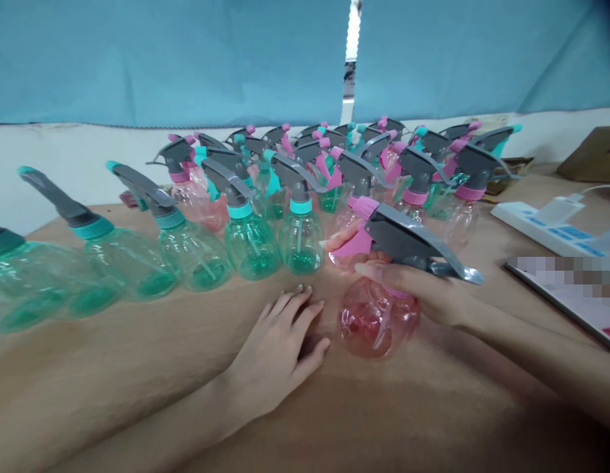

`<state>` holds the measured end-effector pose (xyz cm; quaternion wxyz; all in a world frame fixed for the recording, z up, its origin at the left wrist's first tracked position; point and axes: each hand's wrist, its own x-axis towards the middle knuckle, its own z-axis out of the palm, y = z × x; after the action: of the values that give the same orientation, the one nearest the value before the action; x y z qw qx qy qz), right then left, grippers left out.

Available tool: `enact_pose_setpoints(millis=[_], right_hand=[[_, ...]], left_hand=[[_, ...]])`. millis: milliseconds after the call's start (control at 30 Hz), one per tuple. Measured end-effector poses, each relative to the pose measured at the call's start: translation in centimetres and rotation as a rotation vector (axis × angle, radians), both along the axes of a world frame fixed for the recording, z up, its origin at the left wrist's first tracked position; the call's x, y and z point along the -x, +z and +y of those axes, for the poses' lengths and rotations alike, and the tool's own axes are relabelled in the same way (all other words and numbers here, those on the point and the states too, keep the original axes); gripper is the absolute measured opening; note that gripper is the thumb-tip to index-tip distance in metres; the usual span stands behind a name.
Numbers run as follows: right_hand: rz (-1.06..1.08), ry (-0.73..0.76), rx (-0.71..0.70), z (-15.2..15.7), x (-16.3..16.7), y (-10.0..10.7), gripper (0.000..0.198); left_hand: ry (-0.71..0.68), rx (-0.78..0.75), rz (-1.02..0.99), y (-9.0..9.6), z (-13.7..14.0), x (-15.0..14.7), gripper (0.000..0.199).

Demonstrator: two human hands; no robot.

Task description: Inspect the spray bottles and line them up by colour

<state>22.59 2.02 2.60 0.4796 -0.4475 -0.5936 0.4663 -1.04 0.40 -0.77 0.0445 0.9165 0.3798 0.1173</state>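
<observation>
My right hand (408, 282) is wrapped round the neck of a pink spray bottle (374, 322), just under its grey and pink trigger head. The bottle's clear pink body shows below my fingers, a thin tube inside it. To its left, my left hand (282, 341) lies on the tabletop with fingers stretched out, holding nothing. Beyond my left fingertips stand a green spray bottle (301, 240) and another green spray bottle (250, 240), both with turquoise collars. A green spray bottle (194, 253) with its head tilted up is farther left.
Several pink and green spray bottles crowd the back of the wooden table (187, 368). At right are a white power strip (526, 226), a tablet-like device (571, 289) and a brown box (593, 154). A blue cloth (187, 59) hangs behind.
</observation>
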Motion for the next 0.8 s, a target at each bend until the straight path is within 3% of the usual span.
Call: enact_pose_setpoints(millis=[167, 300, 600, 800], right_hand=[[-0.036, -0.062, 0.036, -0.22, 0.04, 0.08, 0.013], [0.005, 0.013, 0.074, -0.22, 0.02, -0.14, 0.010], [-0.042, -0.012, 0.011, -0.22, -0.20, -0.26, 0.012], [-0.030, 0.048, 0.006, -0.16, 0.09, 0.12, 0.012]], left_hand=[[-0.002, 0.008, 0.006, -0.06, -0.02, 0.06, 0.041], [-0.002, 0.002, 0.000, -0.05, 0.00, 0.02, 0.041], [-0.009, 0.003, -0.002, -0.29, 0.02, 0.16, 0.041], [-0.009, -0.002, -0.006, -0.28, 0.12, 0.13, 0.041]])
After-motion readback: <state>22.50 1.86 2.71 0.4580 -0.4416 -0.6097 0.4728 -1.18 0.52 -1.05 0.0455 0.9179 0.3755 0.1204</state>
